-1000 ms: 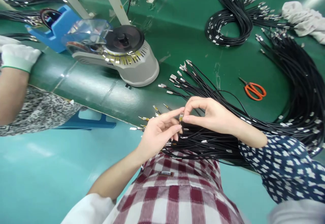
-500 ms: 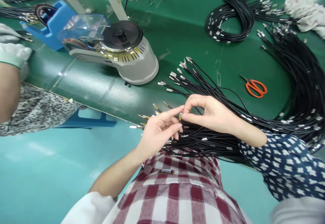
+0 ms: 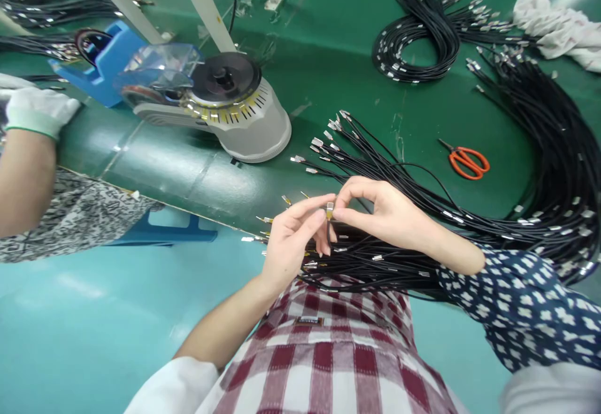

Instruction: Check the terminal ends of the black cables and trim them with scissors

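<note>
A black cable with a silver metal connector and a yellowish band at its end [image 3: 329,211] is held upright between my hands. My left hand [image 3: 292,235] pinches it from the left with thumb and forefinger, the other fingers curled behind the cable. My right hand [image 3: 382,208] closes thumb and forefinger at the right side of the same connector. Under both hands lies a thick bundle of black cables [image 3: 389,262], its ends tipped with silver connectors, some with yellow tape. A second group of cable ends [image 3: 323,148] fans out beyond my fingers.
Orange-handled scissors [image 3: 469,162] lie to the right. Behind are a coiled cable bundle [image 3: 417,69] and a white cloth [image 3: 558,32]. A grey tape dispenser [image 3: 256,126] and a blue tape holder [image 3: 110,57] stand left. A co-worker's gloved hand [image 3: 42,110] is at far left.
The connector in my hands has turned, so its yellowish band shows more plainly. The co-worker's gloved hand has moved right. The whole view has shifted slightly.
</note>
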Demonstrator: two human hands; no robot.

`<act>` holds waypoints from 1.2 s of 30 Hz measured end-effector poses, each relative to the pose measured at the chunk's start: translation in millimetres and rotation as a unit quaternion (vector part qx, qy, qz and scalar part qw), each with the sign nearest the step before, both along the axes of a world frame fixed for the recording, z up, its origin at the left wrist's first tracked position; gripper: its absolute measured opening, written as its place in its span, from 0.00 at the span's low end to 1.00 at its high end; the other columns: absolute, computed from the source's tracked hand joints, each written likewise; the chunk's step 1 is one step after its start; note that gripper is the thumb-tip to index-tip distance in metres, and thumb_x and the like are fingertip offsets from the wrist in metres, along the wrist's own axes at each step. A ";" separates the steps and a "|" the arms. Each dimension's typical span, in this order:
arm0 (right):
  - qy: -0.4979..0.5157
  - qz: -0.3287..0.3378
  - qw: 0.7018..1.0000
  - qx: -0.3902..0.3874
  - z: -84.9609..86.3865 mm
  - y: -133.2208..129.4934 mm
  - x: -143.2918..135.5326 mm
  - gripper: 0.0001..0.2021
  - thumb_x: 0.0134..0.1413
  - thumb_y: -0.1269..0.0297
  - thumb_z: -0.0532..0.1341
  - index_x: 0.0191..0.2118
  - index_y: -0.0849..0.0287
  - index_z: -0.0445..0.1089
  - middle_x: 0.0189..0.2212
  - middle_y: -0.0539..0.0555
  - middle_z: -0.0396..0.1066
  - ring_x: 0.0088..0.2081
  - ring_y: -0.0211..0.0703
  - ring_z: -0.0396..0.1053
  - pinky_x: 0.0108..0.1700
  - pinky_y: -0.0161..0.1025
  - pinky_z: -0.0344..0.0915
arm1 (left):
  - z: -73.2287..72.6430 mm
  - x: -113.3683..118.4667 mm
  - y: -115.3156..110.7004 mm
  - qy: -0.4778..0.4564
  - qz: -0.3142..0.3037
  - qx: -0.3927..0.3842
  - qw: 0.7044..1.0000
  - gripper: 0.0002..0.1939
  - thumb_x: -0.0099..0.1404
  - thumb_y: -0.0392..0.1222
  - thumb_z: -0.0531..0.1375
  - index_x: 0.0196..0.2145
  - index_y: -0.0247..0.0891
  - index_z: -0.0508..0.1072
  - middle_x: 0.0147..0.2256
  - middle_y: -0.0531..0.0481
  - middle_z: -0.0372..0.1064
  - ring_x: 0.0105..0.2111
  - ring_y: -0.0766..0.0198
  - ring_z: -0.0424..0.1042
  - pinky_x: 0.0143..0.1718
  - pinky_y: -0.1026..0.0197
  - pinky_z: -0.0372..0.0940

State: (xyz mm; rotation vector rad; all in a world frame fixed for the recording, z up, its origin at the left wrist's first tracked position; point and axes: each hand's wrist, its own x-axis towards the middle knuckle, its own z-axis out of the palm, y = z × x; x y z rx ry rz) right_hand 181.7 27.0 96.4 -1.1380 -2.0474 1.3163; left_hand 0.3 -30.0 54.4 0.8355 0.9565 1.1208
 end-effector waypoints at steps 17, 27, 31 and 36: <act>0.165 -0.113 0.976 -0.092 -26.1 -14.3 -6.2 0.09 0.53 0.58 0.66 0.33 0.59 0.77 0.35 0.54 0.74 0.40 0.45 0.72 0.48 0.44 0.66 | 4.7 -0.7 2.4 0.002 0.014 -0.054 0.998 0.08 0.58 0.38 0.68 0.30 0.34 0.72 0.23 0.53 0.73 0.17 0.72 0.67 0.19 0.70 0.61; 0.239 -0.125 0.950 -0.157 -27.1 -17.1 -14.1 0.06 0.51 0.62 0.69 0.28 0.58 0.77 0.33 0.52 0.72 0.37 0.42 0.71 0.46 0.43 0.66 | 3.8 -0.8 1.1 -0.060 -0.006 -0.106 0.993 0.10 0.55 0.42 0.70 0.29 0.34 0.75 0.24 0.50 0.74 0.17 0.73 0.65 0.17 0.71 0.51; 0.275 -0.083 0.941 -0.176 -33.4 -12.8 -13.5 0.05 0.50 0.63 0.69 0.28 0.57 0.76 0.33 0.51 0.71 0.38 0.40 0.71 0.49 0.43 0.66 | -3.6 -2.7 2.1 -0.101 -0.053 -0.113 0.987 0.11 0.56 0.44 0.70 0.29 0.34 0.75 0.22 0.52 0.71 0.16 0.75 0.60 0.19 0.70 0.51; 0.270 -0.038 0.958 -0.090 -40.6 -11.3 -14.7 0.05 0.56 0.63 0.65 0.32 0.58 0.74 0.37 0.53 0.69 0.46 0.44 0.68 0.52 0.44 0.64 | -3.8 -2.7 1.0 -0.108 -0.074 -0.116 0.985 0.13 0.56 0.46 0.70 0.30 0.34 0.73 0.22 0.52 0.69 0.18 0.75 0.59 0.19 0.69 0.52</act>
